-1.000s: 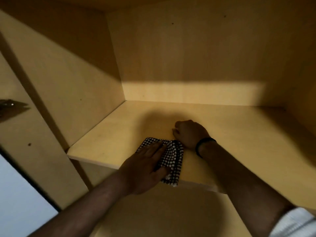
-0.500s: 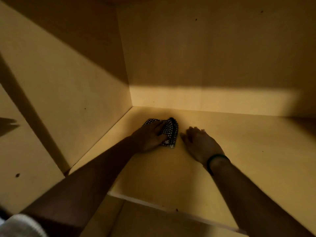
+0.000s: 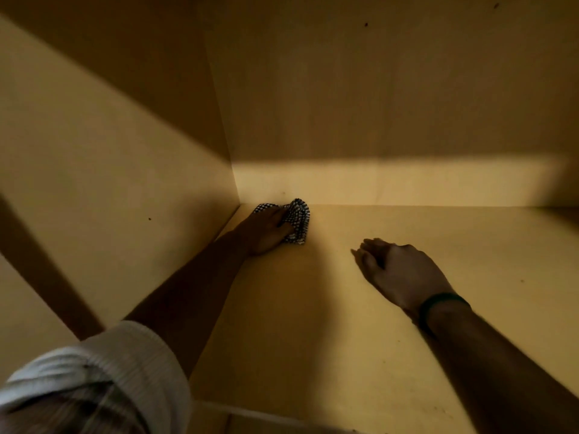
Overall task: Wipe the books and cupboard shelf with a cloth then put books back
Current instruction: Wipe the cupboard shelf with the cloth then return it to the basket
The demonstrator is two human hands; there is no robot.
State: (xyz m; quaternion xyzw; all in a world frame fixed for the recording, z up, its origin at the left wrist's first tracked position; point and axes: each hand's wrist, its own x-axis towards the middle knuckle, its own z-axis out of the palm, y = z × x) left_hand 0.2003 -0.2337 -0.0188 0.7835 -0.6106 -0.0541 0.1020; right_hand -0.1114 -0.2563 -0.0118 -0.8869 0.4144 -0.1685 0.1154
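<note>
Reaching deep into a pale wooden cupboard, both bare forearms stretch over the cupboard shelf [image 3: 313,324], which fills the lower middle and right of the view. At the far left stands the left side panel [image 3: 109,183], lit in its lower part and crossed by a slanting shadow above. Low in the left corner sits a white ribbed sleeve [image 3: 119,364], pushed up on the left arm, which runs diagonally from there toward the back.

The left hand [image 3: 266,228] lies palm down on a black-and-white checked cloth [image 3: 299,220], its fingers laid mostly straight across the fabric and pressing it against the board. The cloth is bunched, humping up just past the fingertips, and it sits on the shelf in the back left corner, close to where the side panel and the back panel [image 3: 376,104] meet. A bright band of light runs along the foot of the back panel, while the rest of that panel is in shadow.

Further right and nearer the viewer, well apart from the cloth, the right hand [image 3: 398,270] is held low over the shelf with its fingers loosely bent, pointing left, and nothing in its grasp. Whether it touches the board cannot be told. A dark wristband [image 3: 438,303] circles the right wrist.
</note>
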